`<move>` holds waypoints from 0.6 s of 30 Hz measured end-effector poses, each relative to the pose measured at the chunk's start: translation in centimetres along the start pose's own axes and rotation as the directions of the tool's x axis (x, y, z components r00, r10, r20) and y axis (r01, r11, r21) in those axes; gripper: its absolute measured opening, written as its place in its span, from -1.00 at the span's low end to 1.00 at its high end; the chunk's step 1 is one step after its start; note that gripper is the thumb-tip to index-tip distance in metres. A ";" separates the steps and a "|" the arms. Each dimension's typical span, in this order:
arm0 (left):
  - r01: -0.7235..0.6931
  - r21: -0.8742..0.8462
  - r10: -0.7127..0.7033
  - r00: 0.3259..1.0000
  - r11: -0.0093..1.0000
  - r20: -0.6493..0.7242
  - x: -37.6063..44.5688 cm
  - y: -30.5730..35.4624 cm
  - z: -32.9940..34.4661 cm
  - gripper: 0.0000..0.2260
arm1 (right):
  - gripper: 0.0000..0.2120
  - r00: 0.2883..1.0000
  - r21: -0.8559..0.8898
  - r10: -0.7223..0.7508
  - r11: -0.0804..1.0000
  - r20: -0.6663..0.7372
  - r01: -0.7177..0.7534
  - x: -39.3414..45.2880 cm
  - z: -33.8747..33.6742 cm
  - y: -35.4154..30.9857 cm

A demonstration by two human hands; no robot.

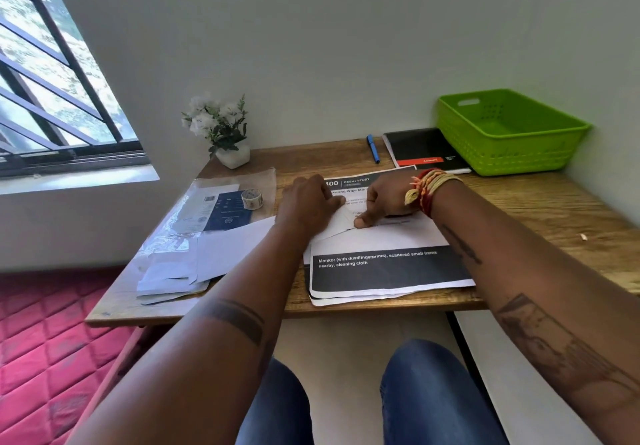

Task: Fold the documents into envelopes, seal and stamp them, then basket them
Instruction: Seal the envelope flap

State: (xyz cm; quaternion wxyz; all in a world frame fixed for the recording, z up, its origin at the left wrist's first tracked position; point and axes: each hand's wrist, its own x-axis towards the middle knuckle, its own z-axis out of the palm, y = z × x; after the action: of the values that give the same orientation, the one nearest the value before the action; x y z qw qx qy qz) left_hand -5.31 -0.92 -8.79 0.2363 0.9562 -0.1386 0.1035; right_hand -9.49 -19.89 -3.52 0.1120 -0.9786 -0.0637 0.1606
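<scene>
A stack of printed documents [391,268] with black bands lies at the desk's front middle. On top of it sits a small white folded sheet [337,224]. My left hand [310,202] holds its left side with curled fingers. My right hand [384,202] pinches its upper right part, thumb pressed flat on the paper. White envelopes [180,268] lie fanned at the front left. A roll of patterned tape [251,198] rests on a clear plastic pack [207,212]. The green basket [509,132] stands empty at the back right.
A black notebook [424,150] and a blue pen [373,148] lie at the back by the basket. A small pot of white flowers [223,132] stands at the back left against the wall. A pink mattress [45,340] lies left of the wooden desk [554,209].
</scene>
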 end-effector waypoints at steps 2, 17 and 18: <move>0.018 0.004 -0.017 1.000 1.000 -0.025 0.4 0.0 0.2 -0.76 | -0.63 1.000 0.006 -0.006 1.000 0.003 0.006 0.2 0.1 0.2; 0.045 -0.027 -0.047 0.996 0.999 -0.074 0.4 0.0 0.5 -0.78 | -0.40 0.995 -0.169 0.092 0.981 -0.036 -0.096 1.9 0.0 -0.8; 0.045 -0.027 -0.047 0.996 0.999 -0.079 0.4 0.0 0.6 -0.79 | -0.40 0.996 -0.180 0.087 0.980 -0.019 -0.089 1.9 0.0 -0.7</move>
State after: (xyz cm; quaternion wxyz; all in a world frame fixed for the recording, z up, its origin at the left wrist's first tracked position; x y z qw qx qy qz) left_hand -4.87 -1.28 -9.21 0.2559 0.9512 -0.1083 0.1344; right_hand -7.72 -18.93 -3.93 0.0161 -0.9874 -0.0342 0.1534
